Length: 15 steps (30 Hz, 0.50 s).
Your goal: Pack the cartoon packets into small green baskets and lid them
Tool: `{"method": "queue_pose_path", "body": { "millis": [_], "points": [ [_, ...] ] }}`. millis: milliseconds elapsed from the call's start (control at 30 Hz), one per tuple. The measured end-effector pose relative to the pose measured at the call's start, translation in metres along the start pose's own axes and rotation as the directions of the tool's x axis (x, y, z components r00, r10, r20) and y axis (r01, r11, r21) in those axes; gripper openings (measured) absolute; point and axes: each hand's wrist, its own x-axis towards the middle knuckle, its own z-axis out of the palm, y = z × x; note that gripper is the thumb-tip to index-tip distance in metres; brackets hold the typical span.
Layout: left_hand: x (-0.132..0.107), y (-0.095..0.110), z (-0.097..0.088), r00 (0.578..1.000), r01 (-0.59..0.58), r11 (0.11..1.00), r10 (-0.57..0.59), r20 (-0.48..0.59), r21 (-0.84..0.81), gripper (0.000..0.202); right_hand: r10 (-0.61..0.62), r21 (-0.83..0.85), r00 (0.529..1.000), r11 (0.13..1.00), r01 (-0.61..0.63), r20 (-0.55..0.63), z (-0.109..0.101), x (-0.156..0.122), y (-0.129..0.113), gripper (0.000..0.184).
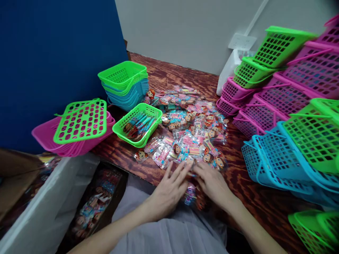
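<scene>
Packets pile (pixel 196 118) mid-table, spreading toward near edge. Clear glossy film, flat, overlapping at all angles. Inside: cartoon girl heads, brown or reddish hair, plus strips in pink, yellow, turquoise. Film catches white glare; small print unreadable.

Left hand (pixel 167 192): palm down, fingers extended, slightly spread, fingertips at pile's near edge. Right hand (pixel 214 184): fingers bent, tips near the left hand's; cannot tell if pinching anything. Near packets (pixel 190 194) below and between the 2 hands, purple-pink and blue, blurred, partly hidden.

Left of pile: green basket (pixel 128 139) with packets inside, turquoise and dark parts showing. Far behind it, basket stack (pixel 127 92), green on top, blue below. Farther left, pink baskets (pixel 46 137) with 1 green tilted basket (pixel 82 120) on top. Near left, low: more packets (pixel 92 208) beside white wall panel (pixel 50 208). Right side of table (pixel 161 67): piled pink, green, blue baskets (pixel 275 155).
</scene>
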Motion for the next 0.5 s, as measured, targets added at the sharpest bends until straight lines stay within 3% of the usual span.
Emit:
{"method": "queue_pose_path", "body": {
  "millis": [133,233,300,367,433,500],
  "points": [
    [-0.004,-0.001,0.003,0.998,-0.006,0.997,0.01,0.056,-0.071,0.028,-0.068,0.336,0.96,0.941,-0.028,0.271,-0.013,-0.006,0.006,0.016],
    [-0.006,-0.001,0.002,0.994,0.037,0.988,-0.021,0.11,-0.148,0.036,0.007,0.439,0.978,0.893,-0.1,0.207,-0.027,0.011,0.017,0.024],
    [-0.006,0.0,0.001,0.992,0.049,0.983,-0.028,0.12,-0.176,0.051,0.208,0.307,0.977,0.928,-0.212,0.048,-0.032,0.028,0.022,0.028],
    [-0.005,0.0,0.001,0.992,0.055,0.98,-0.032,0.124,-0.189,0.06,0.377,0.069,0.924,0.925,-0.373,-0.063,-0.03,0.045,0.025,0.03],
    [-0.003,0.001,0.002,0.989,0.067,0.978,-0.039,0.144,-0.196,0.057,0.425,-0.116,0.902,0.895,-0.431,-0.078,-0.024,0.057,0.025,0.037],
    [-0.002,0.002,0.004,0.984,0.082,0.977,-0.047,0.174,-0.197,0.048,0.4,-0.181,0.914,0.896,-0.405,-0.064,-0.018,0.062,0.028,0.036]
  ]
}}
